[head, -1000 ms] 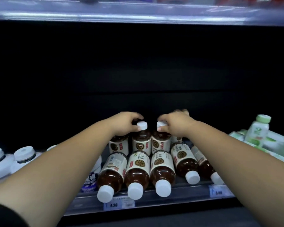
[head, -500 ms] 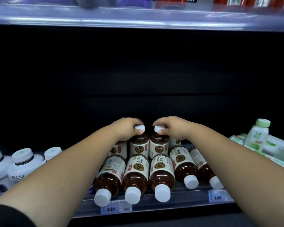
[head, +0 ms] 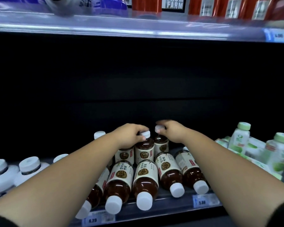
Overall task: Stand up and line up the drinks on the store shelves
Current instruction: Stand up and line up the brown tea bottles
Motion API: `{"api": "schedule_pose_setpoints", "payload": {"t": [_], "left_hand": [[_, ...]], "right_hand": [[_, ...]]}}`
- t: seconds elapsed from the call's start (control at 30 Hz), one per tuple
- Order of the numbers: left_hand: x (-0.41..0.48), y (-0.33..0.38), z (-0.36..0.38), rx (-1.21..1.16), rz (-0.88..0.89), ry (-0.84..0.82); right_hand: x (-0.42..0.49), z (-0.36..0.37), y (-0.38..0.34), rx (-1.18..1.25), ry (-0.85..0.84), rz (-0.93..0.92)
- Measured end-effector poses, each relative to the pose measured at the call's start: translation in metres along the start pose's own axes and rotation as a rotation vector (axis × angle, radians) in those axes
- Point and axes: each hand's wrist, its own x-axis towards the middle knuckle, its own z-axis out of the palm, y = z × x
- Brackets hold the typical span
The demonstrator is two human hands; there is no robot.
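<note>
Brown tea bottles with white caps and cream labels fill the middle of the lower shelf (head: 170,203). Several lie on their sides with caps toward me, among them one fallen bottle (head: 145,181) in the middle. Behind them a few stand upright. My left hand (head: 129,136) grips the neck and cap of one upright bottle (head: 144,149). My right hand (head: 172,132) pinches the cap of the upright bottle (head: 161,143) next to it. A third upright bottle (head: 124,154) is partly hidden under my left wrist.
White wide-capped bottles (head: 29,169) stand at the left. Green-capped white bottles (head: 240,140) stand at the right. Price tags (head: 203,201) line the shelf front. The upper shelf (head: 138,28) carries red and blue packs. The shelf back is dark.
Both hands have stayed on the two upright bottles' caps while my view tilted up and slid left, bringing the upper shelf into sight. The fallen bottles have kept their places.
</note>
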Motion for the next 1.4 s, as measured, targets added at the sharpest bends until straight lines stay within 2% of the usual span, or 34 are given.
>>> {"api": "schedule_pose_setpoints", "payload": {"t": [0.2, 0.57, 0.73, 0.8, 0.9, 0.97, 1.07, 1.2, 1.3, 1.4], "left_hand": [[-0.001, -0.001, 0.004, 0.017, -0.021, 0.024], [-0.002, -0.004, 0.007, 0.074, -0.008, 0.001], [-0.037, 0.001, -0.015, 0.083, 0.042, -0.003], [-0.064, 0.002, -0.028, 0.111, 0.074, -0.003], [-0.110, -0.001, -0.041, 0.169, 0.088, -0.021], [-0.141, -0.007, -0.042, 0.200, 0.100, -0.045], [-0.179, -0.018, -0.035, 0.246, 0.113, -0.066], [-0.219, -0.032, -0.021, 0.378, 0.095, -0.119], [-0.239, -0.036, -0.011, 0.511, 0.128, -0.111], [-0.244, -0.044, 0.000, 0.612, 0.179, -0.079]], "right_hand": [[-0.002, 0.001, 0.008, 0.105, 0.000, 0.016], [-0.005, -0.001, 0.015, 0.077, -0.015, -0.004], [-0.016, 0.003, 0.010, 0.007, -0.024, 0.029], [-0.032, 0.006, -0.003, -0.082, 0.024, -0.028], [-0.066, 0.015, -0.032, -0.120, 0.047, -0.227], [-0.091, 0.027, -0.054, -0.110, -0.009, -0.356], [-0.121, 0.049, -0.081, -0.123, -0.125, -0.453], [-0.141, 0.084, -0.103, -0.241, -0.223, -0.610], [-0.144, 0.108, -0.111, -0.362, -0.255, -0.651], [-0.143, 0.120, -0.115, -0.470, -0.174, -0.680]]}}
